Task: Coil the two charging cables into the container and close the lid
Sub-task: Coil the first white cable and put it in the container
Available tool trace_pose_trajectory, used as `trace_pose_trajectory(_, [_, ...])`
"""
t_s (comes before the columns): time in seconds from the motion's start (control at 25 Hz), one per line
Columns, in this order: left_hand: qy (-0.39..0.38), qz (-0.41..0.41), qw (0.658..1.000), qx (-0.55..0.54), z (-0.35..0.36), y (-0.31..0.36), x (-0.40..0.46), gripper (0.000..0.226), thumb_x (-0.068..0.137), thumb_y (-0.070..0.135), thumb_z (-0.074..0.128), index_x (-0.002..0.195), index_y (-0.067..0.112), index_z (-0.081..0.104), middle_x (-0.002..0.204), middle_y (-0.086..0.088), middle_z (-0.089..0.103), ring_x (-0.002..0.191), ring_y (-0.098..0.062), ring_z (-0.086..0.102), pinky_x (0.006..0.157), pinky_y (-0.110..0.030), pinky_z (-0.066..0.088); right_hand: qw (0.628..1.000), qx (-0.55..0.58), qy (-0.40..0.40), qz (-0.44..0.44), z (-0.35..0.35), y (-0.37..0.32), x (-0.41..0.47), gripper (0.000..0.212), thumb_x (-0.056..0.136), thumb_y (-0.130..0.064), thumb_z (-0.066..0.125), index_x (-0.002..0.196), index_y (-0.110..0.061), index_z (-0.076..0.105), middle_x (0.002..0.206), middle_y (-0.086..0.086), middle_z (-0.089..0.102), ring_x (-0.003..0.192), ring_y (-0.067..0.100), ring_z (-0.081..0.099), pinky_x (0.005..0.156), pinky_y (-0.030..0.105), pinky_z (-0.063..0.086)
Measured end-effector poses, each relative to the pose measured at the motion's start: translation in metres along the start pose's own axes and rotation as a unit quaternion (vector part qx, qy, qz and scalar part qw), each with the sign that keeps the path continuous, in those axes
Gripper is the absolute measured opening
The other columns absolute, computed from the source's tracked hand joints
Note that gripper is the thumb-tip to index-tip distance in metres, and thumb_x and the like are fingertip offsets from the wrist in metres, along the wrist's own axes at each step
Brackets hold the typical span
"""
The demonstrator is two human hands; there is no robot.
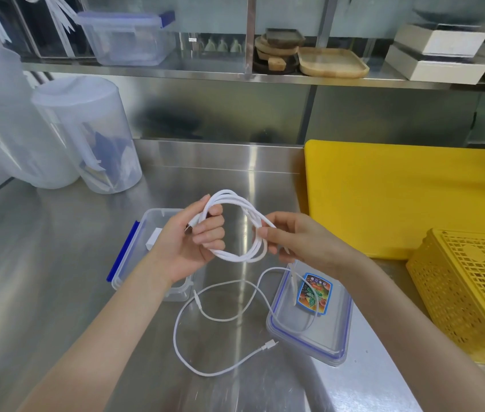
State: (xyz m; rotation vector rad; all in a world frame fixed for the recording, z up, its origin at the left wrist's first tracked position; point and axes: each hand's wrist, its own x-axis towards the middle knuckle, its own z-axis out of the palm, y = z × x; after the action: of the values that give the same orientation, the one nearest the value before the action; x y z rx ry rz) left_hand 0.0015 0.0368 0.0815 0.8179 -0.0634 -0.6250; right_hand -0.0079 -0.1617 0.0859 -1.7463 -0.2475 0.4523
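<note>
Near the middle of the frame, both hands hold one white cable [237, 226] in loops: left hand [189, 242] pinches the loops, right hand [291, 239] feeds the tail. Keep loops small to fit the container [130, 254] at left.

Both your forearms are bare and rise from the bottom edge, the left from about 7 o'clock and the right from about 5 o'clock, converging toward the centre. Your left hand [189, 239] is turned palm toward you, thumb up at 12 o'clock and four fingers [210, 230] curled inward, closed around one side of a coiled white cable [242, 230]. Your right hand [297, 237] sits just beside it at 3 o'clock, back upward, pinching the coil's other side between thumb and fingertips (the lower fingers are partly hidden). The hands are level and apart.
</note>
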Motion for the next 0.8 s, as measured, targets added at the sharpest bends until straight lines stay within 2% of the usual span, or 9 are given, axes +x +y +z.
trace_pose_trajectory(0.24, [0.004,-0.025,0.997,0.079,0.0,-0.005,-0.003,0.038,0.075,0.022,0.039,0.074,0.007,0.073,0.052,0.0,0.056,0.05,-0.015,0.057,0.055,-0.023,0.052,0.998,0.007,0.027,-0.052,0.002,0.0,0.0,0.014,0.094,-0.023,0.046,0.087,-0.018,0.058,0.051,-0.015,0.053,0.046,0.001,0.045,0.046,0.01,0.037])
trace_pose_trajectory(0.4, [-0.009,-0.071,0.99,0.122,-0.006,0.001,-0.007,0.052,0.078,0.044,0.039,0.077,0.004,0.073,0.054,-0.005,0.064,0.058,-0.022,0.067,0.064,-0.032,0.057,0.998,-0.039,0.003,-0.056,0.003,-0.002,-0.003,0.017,0.094,-0.024,0.045,0.082,-0.02,0.057,0.058,-0.01,0.049,0.047,0.001,0.043,0.046,0.011,0.035])
trace_pose_trajectory(0.48, [-0.016,-0.083,0.984,0.155,-0.006,-0.001,-0.006,0.059,0.081,0.055,0.037,0.073,0.007,0.071,0.045,-0.001,0.058,0.042,-0.014,0.058,0.062,-0.03,0.057,0.997,-0.056,0.002,-0.051,0.001,-0.002,-0.005,0.017,0.094,-0.025,0.045,0.082,-0.021,0.057,0.057,-0.011,0.048,0.045,0.0,0.042,0.046,0.01,0.035])
trace_pose_trajectory(0.56, [-0.002,-0.06,0.981,0.182,-0.005,-0.004,-0.003,0.051,0.081,0.054,0.04,0.064,0.013,0.065,0.034,0.006,0.041,0.029,-0.006,0.037,0.049,-0.023,0.05,0.997,-0.063,0.017,-0.049,0.001,-0.004,-0.006,0.016,0.094,-0.025,0.046,0.084,-0.022,0.058,0.058,-0.012,0.05,0.045,-0.001,0.044,0.047,0.011,0.035])
trace_pose_trajectory(0.68, [0.027,-0.033,0.975,0.22,-0.004,-0.007,0.0,0.043,0.079,0.053,0.044,0.057,0.019,0.06,0.031,0.01,0.028,0.026,-0.002,0.021,0.037,-0.016,0.035,0.987,-0.12,0.068,-0.085,-0.002,-0.007,-0.005,0.011,0.091,-0.024,0.051,0.094,-0.024,0.062,0.074,-0.008,0.06,0.061,0.0,0.055,0.055,0.014,0.042])
trace_pose_trajectory(0.76, [0.032,-0.034,0.964,0.261,-0.004,-0.009,-0.001,0.043,0.077,0.055,0.045,0.059,0.021,0.063,0.032,0.01,0.027,0.027,-0.003,0.02,0.037,-0.016,0.034,0.978,-0.156,0.092,-0.101,-0.008,-0.011,-0.005,0.012,0.089,-0.023,0.055,0.099,-0.025,0.062,0.089,0.002,0.064,0.081,0.023,0.059,0.069,0.026,0.048])
trace_pose_trajectory(0.8, [0.035,-0.034,0.961,0.274,-0.004,-0.009,-0.002,0.043,0.076,0.056,0.045,0.06,0.021,0.065,0.032,0.01,0.027,0.027,-0.003,0.02,0.037,-0.016,0.034,0.976,-0.158,0.099,-0.108,-0.01,-0.013,-0.004,0.012,0.088,-0.022,0.056,0.097,-0.027,0.062,0.091,0.004,0.064,0.085,0.028,0.058,0.071,0.025,0.048])
